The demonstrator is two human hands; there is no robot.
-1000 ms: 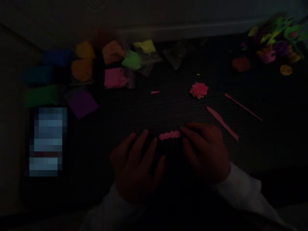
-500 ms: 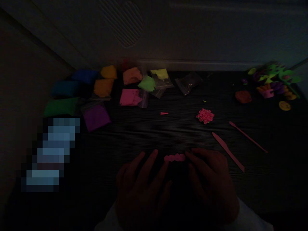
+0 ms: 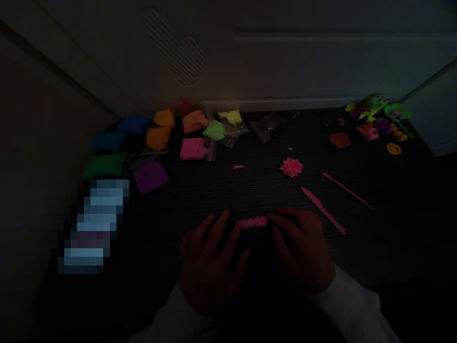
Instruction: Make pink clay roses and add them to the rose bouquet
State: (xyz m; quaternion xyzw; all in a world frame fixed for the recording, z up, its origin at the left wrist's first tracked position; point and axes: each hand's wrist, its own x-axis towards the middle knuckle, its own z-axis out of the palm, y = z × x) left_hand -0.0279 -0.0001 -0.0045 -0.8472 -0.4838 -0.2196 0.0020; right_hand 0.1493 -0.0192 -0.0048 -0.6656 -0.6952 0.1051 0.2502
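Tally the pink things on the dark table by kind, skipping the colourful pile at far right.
Scalloped pink strip: 1
Pink knife-shaped tool: 1
Thin pink stick tool: 1
Pink flower-like cluster: 1
Small pink tapered piece: 1
Clear bag of pink clay: 1
Total: 6

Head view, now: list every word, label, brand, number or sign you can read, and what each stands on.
None: no text can be read anywhere in this view.
Bright patch at left: pixelated, so unreadable.
Colored packets at back left: no lettering visible in the dim light.
Pink knife-shaped tool and thin pink stick: no legible marking.
Round yellow piece: too small and blurred to tell.
Scalloped pink strip: no lettering visible.
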